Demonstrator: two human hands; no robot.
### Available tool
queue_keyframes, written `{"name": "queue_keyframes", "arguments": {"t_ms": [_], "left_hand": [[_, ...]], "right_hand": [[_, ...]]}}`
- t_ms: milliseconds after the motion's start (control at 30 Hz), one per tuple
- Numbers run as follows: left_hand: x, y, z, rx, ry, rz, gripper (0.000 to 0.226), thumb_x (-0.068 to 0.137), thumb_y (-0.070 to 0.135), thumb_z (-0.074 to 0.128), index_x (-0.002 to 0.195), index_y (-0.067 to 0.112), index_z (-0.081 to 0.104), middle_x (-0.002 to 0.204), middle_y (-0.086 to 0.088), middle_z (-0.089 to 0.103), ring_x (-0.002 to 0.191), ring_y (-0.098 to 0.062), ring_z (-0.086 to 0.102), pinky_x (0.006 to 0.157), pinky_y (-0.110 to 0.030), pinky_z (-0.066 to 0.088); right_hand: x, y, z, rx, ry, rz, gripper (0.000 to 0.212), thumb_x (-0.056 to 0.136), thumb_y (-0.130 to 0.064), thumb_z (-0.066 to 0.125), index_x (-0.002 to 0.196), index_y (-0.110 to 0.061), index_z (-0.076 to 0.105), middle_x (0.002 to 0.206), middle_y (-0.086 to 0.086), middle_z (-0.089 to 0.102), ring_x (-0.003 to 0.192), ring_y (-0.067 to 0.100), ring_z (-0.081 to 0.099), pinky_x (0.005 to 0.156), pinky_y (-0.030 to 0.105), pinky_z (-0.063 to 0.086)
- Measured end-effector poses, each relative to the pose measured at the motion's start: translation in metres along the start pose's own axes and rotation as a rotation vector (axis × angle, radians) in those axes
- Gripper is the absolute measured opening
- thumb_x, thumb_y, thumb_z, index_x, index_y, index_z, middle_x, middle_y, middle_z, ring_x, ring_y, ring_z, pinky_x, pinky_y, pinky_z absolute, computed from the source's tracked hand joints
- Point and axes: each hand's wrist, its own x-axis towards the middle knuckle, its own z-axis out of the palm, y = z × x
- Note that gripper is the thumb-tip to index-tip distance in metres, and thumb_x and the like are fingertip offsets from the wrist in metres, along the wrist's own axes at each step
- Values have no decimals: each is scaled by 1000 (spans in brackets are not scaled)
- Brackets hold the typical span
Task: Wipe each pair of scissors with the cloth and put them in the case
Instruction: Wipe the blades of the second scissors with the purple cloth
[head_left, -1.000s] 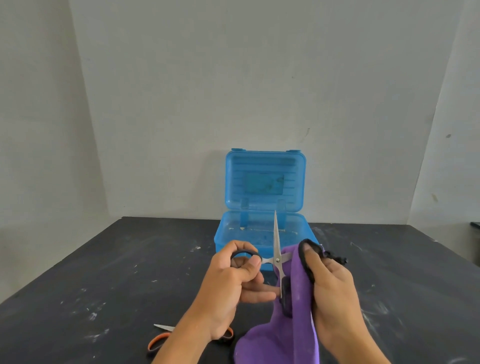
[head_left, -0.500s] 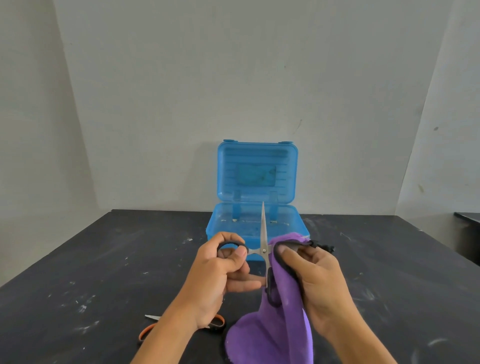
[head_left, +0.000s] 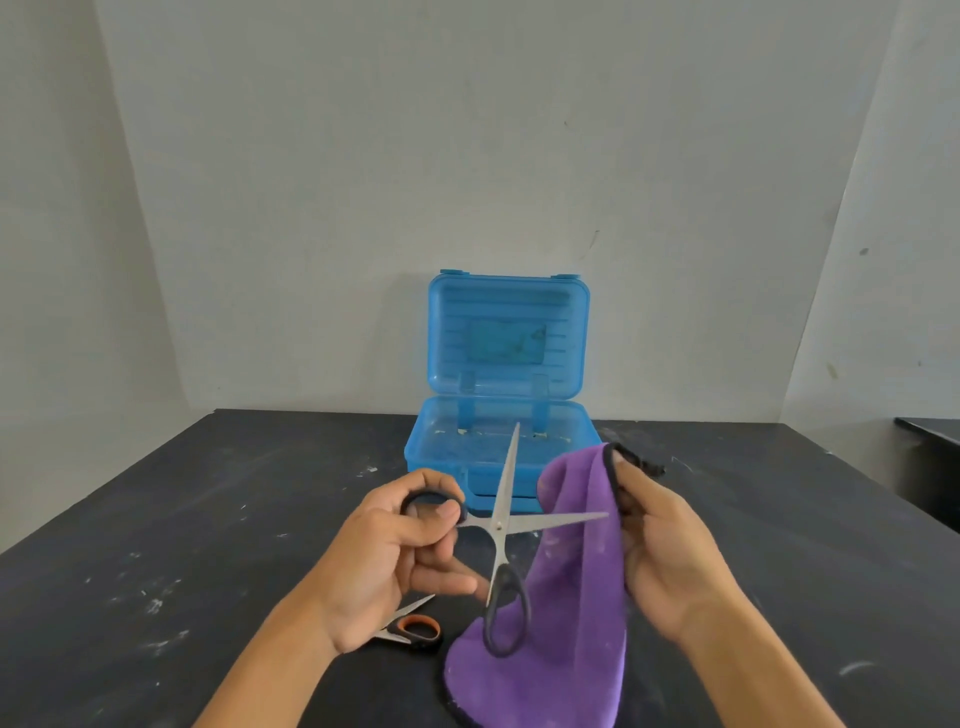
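Note:
My left hand (head_left: 400, 551) grips one black handle ring of the black-handled scissors (head_left: 500, 525), held above the table with the blades spread wide; one blade points up toward the case, the other points right and touches the cloth. My right hand (head_left: 665, 545) holds the purple cloth (head_left: 566, 582) by its dark-trimmed top edge, and its lower end rests on the table. The open blue plastic case (head_left: 498, 441) stands behind the hands with its lid upright. An orange-handled pair of scissors (head_left: 410, 626) lies on the table below my left hand, partly hidden by my wrist.
The dark, scuffed table (head_left: 182, 545) reaches to a pale wall behind the case. Another dark surface (head_left: 930, 457) shows at the right edge.
The cloth has come off the blade, which now shows bare and points right. My right hand moved right with the cloth, and the lower handle ring now hangs free.

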Motion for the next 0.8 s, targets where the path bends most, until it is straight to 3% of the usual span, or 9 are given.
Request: {"name": "queue_keyframes", "arguments": {"t_ms": [100, 167, 233, 367, 433, 567, 700, 800], "left_hand": [[0, -1, 3, 48, -65, -20, 16, 80, 16, 75, 94, 11, 70, 61, -9, 53, 73, -48, 73, 52, -30, 60], [1, -3, 4, 81, -68, -12, 24, 76, 21, 78, 96, 10, 70, 62, -10, 56, 74, -47, 73, 51, -29, 59], [1, -5, 3, 109, -50, 12, 28, 74, 25, 80, 96, 10, 71, 64, -11, 59, 70, -44, 74, 50, -28, 58], [4, -8, 4, 155, 29, 97, 31, 66, 33, 84, 90, 15, 75, 69, -10, 66, 60, -29, 72, 48, -28, 57], [5, -8, 5, 176, 49, 136, 26, 67, 35, 83, 84, 18, 74, 69, -7, 67, 59, -24, 70, 49, -28, 56], [7, -7, 8, 206, 110, 197, 16, 76, 29, 79, 83, 17, 72, 67, -7, 64, 57, -26, 69, 48, -29, 55], [8, -8, 13, 269, 127, 225, 9, 77, 27, 74, 81, 19, 72, 65, -8, 65, 55, -27, 68, 46, -28, 54], [9, -9, 17, 303, 113, 224, 6, 78, 25, 71, 79, 20, 71, 63, -9, 63, 53, -26, 66, 45, -27, 52]], "right_hand": [[-4, 3, 4, 4, -73, 69, 49, 93, -40, 65, 110, 4, 79, 112, 30, 76, 86, 34, 77, 70, 42, 66], [-7, 7, 5, -7, -117, 81, 54, 95, -38, 64, 121, 8, 72, 124, 36, 70, 101, 41, 72, 86, 50, 64], [-11, 10, 5, -15, -200, 80, 55, 99, -33, 67, 129, 13, 64, 133, 40, 63, 112, 44, 64, 103, 57, 53], [-15, 14, 5, -16, -329, 73, 75, 70, -36, 96, 117, 15, 67, 109, 28, 74, 93, 35, 73, 89, 44, 61], [-16, 15, 5, -27, -359, 84, 86, 62, -38, 101, 115, 17, 62, 104, 25, 74, 89, 32, 74, 85, 41, 62], [-17, 15, 1, -61, -347, 85, 77, 72, -36, 95, 116, 18, 62, 108, 28, 71, 94, 36, 71, 87, 42, 61], [-17, 18, 2, -317, -302, 33, 45, 78, -24, 86, 104, 10, 73, 105, 37, 72, 94, 34, 69, 91, 42, 59], [-16, 21, 8, -463, -295, -6, 27, 82, -24, 82, 99, -3, 82, 103, 24, 80, 93, 26, 76, 92, 39, 61]]}}
